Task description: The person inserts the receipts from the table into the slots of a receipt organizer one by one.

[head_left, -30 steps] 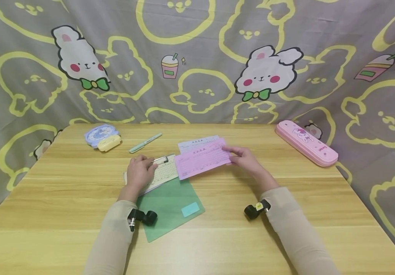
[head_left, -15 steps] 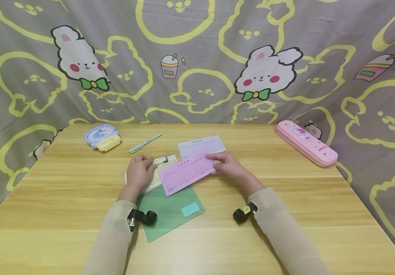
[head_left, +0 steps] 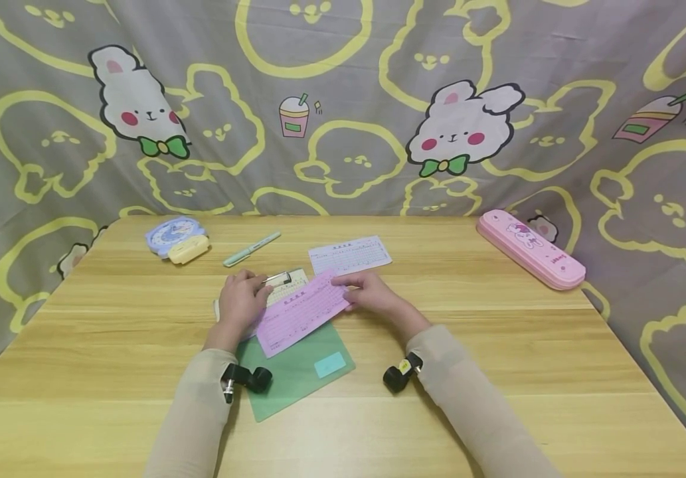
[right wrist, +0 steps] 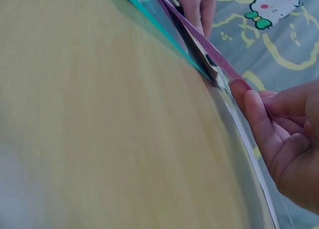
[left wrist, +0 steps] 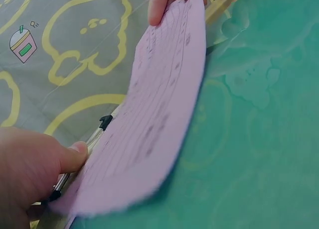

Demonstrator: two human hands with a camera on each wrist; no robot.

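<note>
My right hand (head_left: 372, 294) pinches the right end of a pink printed form (head_left: 301, 315). The form slants over the green clipboard (head_left: 295, 382), and in the left wrist view its loose end bends near the clip. At the clipboard's upper left, my left hand (head_left: 240, 300) grips the metal clip (left wrist: 94, 135), with the thumb lying on it. Cream gridded paper (head_left: 279, 290) shows under the clip, partly covered by the pink form. Behind my right hand a white printed form (head_left: 351, 255) lies flat on the table.
A pale green pen (head_left: 252, 249) lies beyond my left hand. A blue clock-like item (head_left: 172, 234) with a yellow piece (head_left: 189, 249) sits at the back left. A pink pencil case (head_left: 530, 249) stands at the back right. A patterned curtain (head_left: 354, 86) hangs behind the table.
My right hand has carried the pink form left and toward me, from near the white form to over the clipboard. The white form is now fully uncovered. My left hand has stayed in place.
</note>
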